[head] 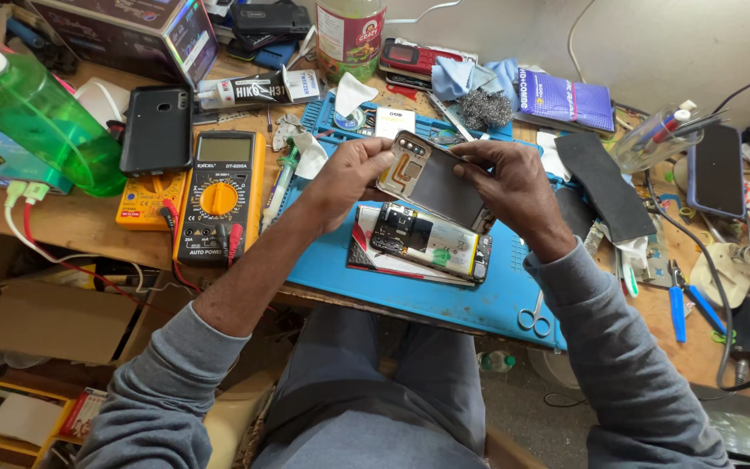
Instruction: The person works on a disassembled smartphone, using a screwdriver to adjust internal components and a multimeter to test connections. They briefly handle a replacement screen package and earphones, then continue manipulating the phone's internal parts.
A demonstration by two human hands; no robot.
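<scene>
- Phone back cover (434, 181): dark panel w/ camera cutout at its left end, inner side up, held tilted just above blue work mat (444, 291), over mat's middle.
- Left hand (353, 174): fingers closed on cover's left end, thumb on top edge near cutout.
- Right hand (514, 178): pinching cover's right end, fingers curled round far edge.
- Opened phone body (431, 241): flat on mat, directly below cover; board + battery exposed, green tab showing; red-white card beneath it.
- Scissors (531, 317): near edge of mat, right of phone body.
- Multimeter, dark w/ yellow dial (219, 195): just off mat's left edge; red + black leads plugged in.
- Second meter, yellow (145, 198): left of dark one, partly under black phone case (157, 128).
- Green plastic bottle (41, 117): well left of mat, lying tilted.
- Syringe (281, 182): at mat's left edge, beside dark meter.
- Steel wool wad (485, 108): beyond mat's far edge.
- Purple booklet (566, 98): right of wad.
- Dark foam strip (605, 182): off mat's right edge.
- Smartphone, screen dark (717, 169): far right of mat.
</scene>
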